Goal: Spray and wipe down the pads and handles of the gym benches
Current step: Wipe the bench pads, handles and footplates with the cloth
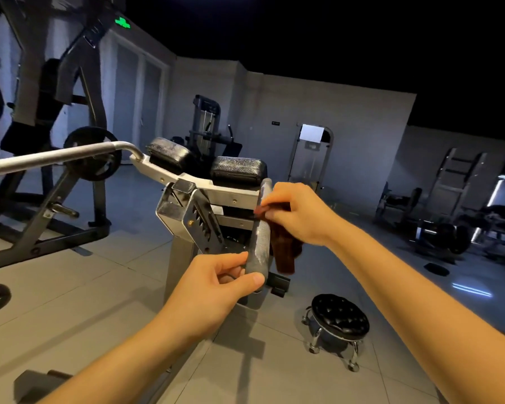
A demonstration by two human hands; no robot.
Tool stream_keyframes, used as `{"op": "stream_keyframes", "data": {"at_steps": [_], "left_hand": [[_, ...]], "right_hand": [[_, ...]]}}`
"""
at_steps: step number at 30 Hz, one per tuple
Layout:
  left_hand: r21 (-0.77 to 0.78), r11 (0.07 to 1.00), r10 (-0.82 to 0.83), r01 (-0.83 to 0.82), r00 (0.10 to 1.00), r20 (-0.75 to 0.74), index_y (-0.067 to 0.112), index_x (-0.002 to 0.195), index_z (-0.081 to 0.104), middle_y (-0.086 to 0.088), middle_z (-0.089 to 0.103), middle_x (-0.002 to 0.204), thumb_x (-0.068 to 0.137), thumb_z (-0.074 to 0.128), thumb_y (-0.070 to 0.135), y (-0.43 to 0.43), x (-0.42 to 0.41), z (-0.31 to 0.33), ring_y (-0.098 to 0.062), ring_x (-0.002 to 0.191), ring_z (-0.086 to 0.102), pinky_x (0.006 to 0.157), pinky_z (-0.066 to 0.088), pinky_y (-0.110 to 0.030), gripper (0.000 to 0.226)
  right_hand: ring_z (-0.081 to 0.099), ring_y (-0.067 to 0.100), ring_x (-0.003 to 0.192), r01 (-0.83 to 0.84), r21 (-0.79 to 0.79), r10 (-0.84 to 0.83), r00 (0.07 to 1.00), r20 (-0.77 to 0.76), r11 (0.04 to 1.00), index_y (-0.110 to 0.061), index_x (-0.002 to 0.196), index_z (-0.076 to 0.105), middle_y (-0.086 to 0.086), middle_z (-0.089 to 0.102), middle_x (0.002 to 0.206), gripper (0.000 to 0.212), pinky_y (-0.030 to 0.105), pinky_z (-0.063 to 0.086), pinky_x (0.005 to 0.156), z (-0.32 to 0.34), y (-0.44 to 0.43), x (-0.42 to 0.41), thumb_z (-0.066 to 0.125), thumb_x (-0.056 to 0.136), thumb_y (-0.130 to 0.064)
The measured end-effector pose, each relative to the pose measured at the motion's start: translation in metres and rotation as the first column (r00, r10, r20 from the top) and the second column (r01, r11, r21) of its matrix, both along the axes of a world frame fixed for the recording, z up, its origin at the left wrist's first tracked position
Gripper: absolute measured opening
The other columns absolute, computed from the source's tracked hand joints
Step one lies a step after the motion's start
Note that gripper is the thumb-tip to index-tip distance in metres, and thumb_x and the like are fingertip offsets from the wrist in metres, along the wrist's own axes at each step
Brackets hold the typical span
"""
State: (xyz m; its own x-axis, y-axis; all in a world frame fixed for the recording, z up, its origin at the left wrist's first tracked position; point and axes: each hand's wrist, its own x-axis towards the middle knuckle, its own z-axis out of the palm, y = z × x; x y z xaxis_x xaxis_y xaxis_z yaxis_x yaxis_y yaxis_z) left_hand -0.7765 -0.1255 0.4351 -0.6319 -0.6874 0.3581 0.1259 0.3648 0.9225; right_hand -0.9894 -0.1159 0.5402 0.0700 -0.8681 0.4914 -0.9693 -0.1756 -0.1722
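Note:
A grey bench handle [260, 240] runs up and away from me in the middle of the view. My left hand [216, 284] grips its near end between thumb and fingers. My right hand [296, 212] holds a dark brown cloth [283, 252] against the handle's upper part, and the cloth hangs down on the right side. Beyond the handle sit two black pads [236, 169] on the bench's pale metal frame [187, 217]. No spray bottle is in view.
A long chrome bar [56, 157] reaches in from the left. A dark plate-loaded machine [41, 118] stands at far left. A black round stool on castors [340, 319] stands at lower right. More gym machines [449, 217] line the right wall.

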Motion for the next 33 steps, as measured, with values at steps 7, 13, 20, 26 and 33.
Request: {"op": "stream_keyframes", "data": {"at_steps": [7,13,20,26,33], "left_hand": [[-0.028,0.999,-0.039,0.038,0.999,-0.022,0.056,0.09,0.076,-0.026,0.068,0.108,0.091,0.076,0.035,0.001,0.001,0.002,-0.021,0.089,0.059,0.086,0.046,-0.034,0.021],[-0.026,0.998,0.054,-0.052,0.996,0.073,0.026,0.127,0.07,-0.012,0.072,0.103,0.086,0.078,0.033,-0.01,-0.002,-0.004,-0.024,0.091,0.067,0.089,0.054,-0.035,0.043],[-0.031,0.997,0.074,-0.07,0.99,0.12,0.03,0.133,0.064,-0.002,0.075,0.1,0.083,0.081,0.034,-0.012,-0.003,-0.002,-0.018,0.099,0.069,0.089,0.055,-0.026,0.052],[-0.087,0.994,0.066,-0.062,0.997,0.039,0.053,0.076,0.074,-0.012,0.072,0.091,0.077,0.079,0.054,-0.001,-0.002,-0.001,-0.029,0.078,0.064,0.087,0.055,-0.051,0.005],[-0.089,0.994,0.068,-0.064,0.997,0.039,0.034,0.101,0.077,-0.005,0.076,0.095,0.084,0.081,0.041,-0.006,-0.008,-0.003,-0.031,0.098,0.068,0.091,0.057,-0.043,0.018]], "right_hand": [[0.06,0.013,0.099,-0.109,0.037,0.114,0.982,-0.15,0.993,-0.033,0.109,0.076,-0.01,0.064,0.103,0.019,0.033,0.052,0.084,-0.006,0.026,0.014,0.064,0.099,-0.022],[0.064,0.028,0.101,0.286,-0.007,-0.283,0.944,-0.172,0.958,-0.017,0.111,0.078,0.004,0.071,0.109,0.022,0.037,0.054,0.085,0.042,-0.102,-0.043,0.061,0.098,-0.013],[0.051,0.014,0.098,0.13,0.071,-0.122,0.986,-0.112,0.989,-0.023,0.11,0.075,-0.011,0.05,0.099,0.02,0.026,0.045,0.089,0.021,-0.045,-0.016,0.062,0.099,-0.012],[0.058,0.008,0.095,-0.065,0.243,0.097,0.988,-0.119,0.968,-0.03,0.109,0.075,-0.013,0.059,0.102,0.016,0.024,0.052,0.082,-0.002,0.046,0.034,0.065,0.098,-0.022],[0.058,0.017,0.101,0.202,0.048,-0.193,0.97,-0.147,0.978,-0.017,0.114,0.076,0.001,0.068,0.108,0.019,0.026,0.042,0.084,0.033,-0.066,-0.03,0.065,0.098,-0.018]]}}
